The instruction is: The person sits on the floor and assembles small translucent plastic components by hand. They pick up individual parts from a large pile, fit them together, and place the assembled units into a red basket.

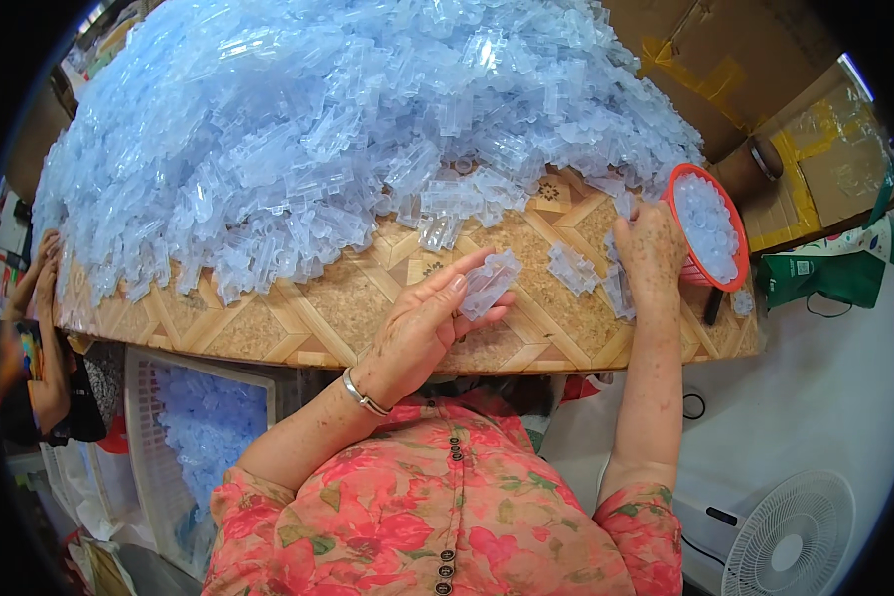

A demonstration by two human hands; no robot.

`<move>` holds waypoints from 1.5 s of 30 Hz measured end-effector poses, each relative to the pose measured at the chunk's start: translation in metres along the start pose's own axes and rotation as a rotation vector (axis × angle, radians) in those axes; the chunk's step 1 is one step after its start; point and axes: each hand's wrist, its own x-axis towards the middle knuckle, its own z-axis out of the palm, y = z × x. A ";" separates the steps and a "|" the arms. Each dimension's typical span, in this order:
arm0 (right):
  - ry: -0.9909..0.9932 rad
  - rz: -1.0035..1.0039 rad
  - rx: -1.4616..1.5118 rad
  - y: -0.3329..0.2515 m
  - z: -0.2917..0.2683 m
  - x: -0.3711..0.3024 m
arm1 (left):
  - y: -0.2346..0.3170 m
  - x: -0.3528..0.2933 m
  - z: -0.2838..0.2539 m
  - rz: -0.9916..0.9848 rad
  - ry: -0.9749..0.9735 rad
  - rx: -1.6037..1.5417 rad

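My left hand (422, 323) holds a few clear plastic pieces (490, 282) between thumb and fingers, over the front part of the table. My right hand (652, 248) is bent downward beside a red-rimmed basket (677, 199), its fingers curled together. Whatever those fingertips hold is hidden. Loose plastic pieces (619, 288) lie just left of the right wrist, and a small group of similar pieces (572, 268) rests between the two hands. Round clear plastic parts (706, 223) fill the basket.
A huge heap of clear bluish plastic pieces (318, 129) covers most of the patterned table (526, 328). Below its edge at left stands a white crate (149, 427) of more pieces. Cardboard boxes (765, 89), a green bag (829, 273) and a white fan (790, 541) are at right. Another person's arm (45, 338) shows at far left.
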 end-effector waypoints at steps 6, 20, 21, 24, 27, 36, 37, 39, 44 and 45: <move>0.070 -0.071 0.179 -0.002 -0.016 -0.031 | -0.002 0.002 -0.002 -0.004 0.017 -0.052; -0.237 -0.181 0.678 -0.060 -0.049 -0.112 | 0.010 0.000 -0.007 0.095 0.181 -0.001; -0.256 -0.165 0.685 -0.060 -0.049 -0.115 | 0.010 -0.001 -0.007 0.083 0.189 0.013; -0.260 -0.179 0.678 -0.061 -0.046 -0.121 | 0.008 -0.001 -0.010 0.053 0.185 0.031; -0.184 -0.267 0.629 -0.064 -0.036 -0.128 | 0.009 -0.001 -0.008 0.034 0.171 0.026; -0.190 -0.200 0.700 -0.062 -0.023 -0.134 | 0.002 -0.004 -0.004 0.054 0.168 0.088; -0.161 -0.195 0.694 -0.063 -0.022 -0.134 | 0.003 -0.004 -0.004 0.050 0.157 0.062; -0.116 -0.203 0.668 -0.064 -0.022 -0.132 | 0.002 -0.003 -0.005 0.040 0.134 0.011; -0.080 -0.156 0.688 -0.069 -0.021 -0.133 | 0.001 -0.001 -0.007 0.027 0.103 -0.084; -0.092 -0.145 0.690 -0.069 -0.021 -0.134 | 0.001 -0.002 -0.007 0.022 0.100 -0.102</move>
